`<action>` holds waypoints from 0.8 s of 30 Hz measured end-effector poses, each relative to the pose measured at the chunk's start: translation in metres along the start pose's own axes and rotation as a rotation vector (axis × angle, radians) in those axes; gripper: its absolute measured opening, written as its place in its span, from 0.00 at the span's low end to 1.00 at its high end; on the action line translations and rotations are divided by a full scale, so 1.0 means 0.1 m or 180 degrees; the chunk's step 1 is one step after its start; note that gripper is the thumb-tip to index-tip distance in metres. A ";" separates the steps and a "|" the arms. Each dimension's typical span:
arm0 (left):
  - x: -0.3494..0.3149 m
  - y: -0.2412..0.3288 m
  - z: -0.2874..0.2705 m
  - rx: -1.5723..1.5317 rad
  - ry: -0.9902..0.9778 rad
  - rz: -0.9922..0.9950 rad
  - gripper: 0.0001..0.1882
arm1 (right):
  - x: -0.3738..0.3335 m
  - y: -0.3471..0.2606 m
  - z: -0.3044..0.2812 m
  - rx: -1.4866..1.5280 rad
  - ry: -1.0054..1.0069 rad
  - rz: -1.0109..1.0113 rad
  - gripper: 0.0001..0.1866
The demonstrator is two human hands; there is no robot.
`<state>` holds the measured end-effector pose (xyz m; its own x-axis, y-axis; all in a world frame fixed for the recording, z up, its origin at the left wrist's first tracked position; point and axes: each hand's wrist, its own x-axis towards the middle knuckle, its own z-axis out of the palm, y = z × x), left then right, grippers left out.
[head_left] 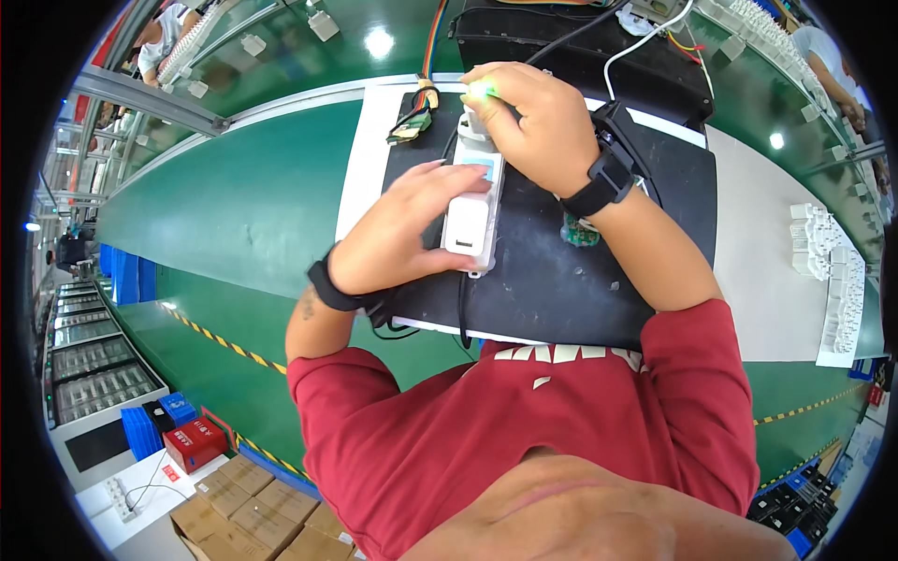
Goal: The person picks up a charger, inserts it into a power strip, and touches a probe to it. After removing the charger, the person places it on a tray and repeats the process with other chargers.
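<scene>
A long white device like a power strip (497, 198) lies on the black mat (561, 290) in front of me. On its near end sits a white charger-like block (465, 227) with a dark slot. My left hand (409, 220) is curved round this block, thumb at its near end and fingers across its far end. My right hand (536, 120) is closed in a pinch over the strip's far end, by a white piece (472, 123). A bright green light (483, 89) glows at its fingertips; what they pinch is mostly hidden.
Multicoloured wires (428, 84) with a small board lie behind left. A green circuit board (580, 232) is under my right forearm. A black case (589, 56) stands behind, with cables. White parts (828, 271) are stacked at the right. Other people work across the line.
</scene>
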<state>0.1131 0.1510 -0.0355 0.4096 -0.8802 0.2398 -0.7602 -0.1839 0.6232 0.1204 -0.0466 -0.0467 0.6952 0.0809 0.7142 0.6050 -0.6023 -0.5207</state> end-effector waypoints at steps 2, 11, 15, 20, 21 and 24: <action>-0.02 -0.01 0.15 -0.0110 0.0429 -0.0239 0.32 | -0.04 0.01 0.00 0.0054 0.0013 0.0029 0.06; 0.05 0.09 -0.17 -0.1157 0.1559 0.0174 0.31 | -0.05 -0.19 -0.29 -0.0007 -0.0698 0.0646 0.22; 0.54 -0.37 -0.84 -0.0284 0.2223 -0.0561 0.34 | -0.17 -0.04 -1.00 -0.0117 -0.0419 0.0359 0.29; 1.31 -1.64 -1.23 0.3803 0.1206 -0.1415 0.20 | -0.18 1.05 -1.85 -0.0821 0.0911 0.0883 0.29; 1.41 -1.86 -1.22 0.4593 0.0884 -0.1481 0.15 | -0.17 1.36 -2.03 -0.1333 0.1138 0.1204 0.30; 1.61 -2.38 -1.17 0.5077 0.0571 -0.1282 0.09 | -0.28 2.26 -2.44 -0.2808 0.1020 0.2058 0.26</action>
<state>0.4192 0.1042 -0.0578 0.6592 -0.6301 0.4104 -0.2702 -0.7078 -0.6526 0.1436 -0.3788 -0.0703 0.5697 -0.5780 0.5842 -0.4027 -0.8160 -0.4147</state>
